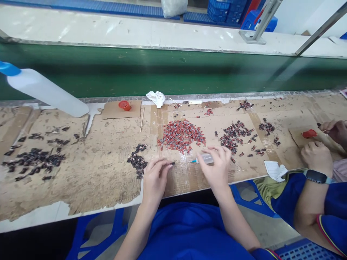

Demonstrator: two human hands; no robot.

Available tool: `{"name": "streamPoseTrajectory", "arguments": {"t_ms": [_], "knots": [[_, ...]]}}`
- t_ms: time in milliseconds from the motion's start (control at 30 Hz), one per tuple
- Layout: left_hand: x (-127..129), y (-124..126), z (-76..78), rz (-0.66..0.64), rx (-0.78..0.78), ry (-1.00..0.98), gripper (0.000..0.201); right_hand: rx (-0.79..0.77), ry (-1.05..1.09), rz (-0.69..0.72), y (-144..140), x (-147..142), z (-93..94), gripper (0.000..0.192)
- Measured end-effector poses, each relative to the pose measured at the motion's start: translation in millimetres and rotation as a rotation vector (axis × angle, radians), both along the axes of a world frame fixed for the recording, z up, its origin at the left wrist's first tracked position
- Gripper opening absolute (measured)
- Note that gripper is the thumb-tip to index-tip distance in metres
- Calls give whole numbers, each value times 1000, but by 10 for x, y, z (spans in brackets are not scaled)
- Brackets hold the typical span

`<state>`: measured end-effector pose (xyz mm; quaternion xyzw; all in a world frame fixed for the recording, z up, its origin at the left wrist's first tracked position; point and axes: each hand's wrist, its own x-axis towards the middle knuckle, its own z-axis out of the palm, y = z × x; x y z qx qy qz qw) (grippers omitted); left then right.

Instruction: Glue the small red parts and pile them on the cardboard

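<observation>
My left hand pinches a small dark part at its fingertips, just right of a little heap of dark parts. My right hand grips a clear syringe whose blue tip points left toward the pinched part. A large pile of red parts lies just beyond both hands on the cardboard-covered bench. A mixed red and dark pile lies to its right.
A co-worker's hands work at the right near a red cap. A white squeeze bottle lies at the left over scattered dark parts. A red cap, a crumpled cloth and a green conveyor belt sit behind.
</observation>
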<state>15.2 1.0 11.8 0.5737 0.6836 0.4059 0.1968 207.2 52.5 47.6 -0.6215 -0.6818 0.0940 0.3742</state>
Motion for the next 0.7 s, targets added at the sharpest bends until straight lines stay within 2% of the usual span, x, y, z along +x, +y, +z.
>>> {"name": "streamPoseTrajectory", "arguments": {"t_ms": [167,300,400,533,700], "knots": [[31,2,113,-19,47,-87,17,-206,-146,73,134,-350,-65,18],[42,21,157,-55,84,-96,18,-278,-184,119,197,-368,-90,9],[46,37,173,-49,94,-120,18,-269,-98,184,229,-297,-65,11],[64,52,196,-13,70,-144,18,-206,83,339,260,-210,-47,16],[96,64,193,12,40,-178,20,-160,114,400,268,-193,-74,21]]}}
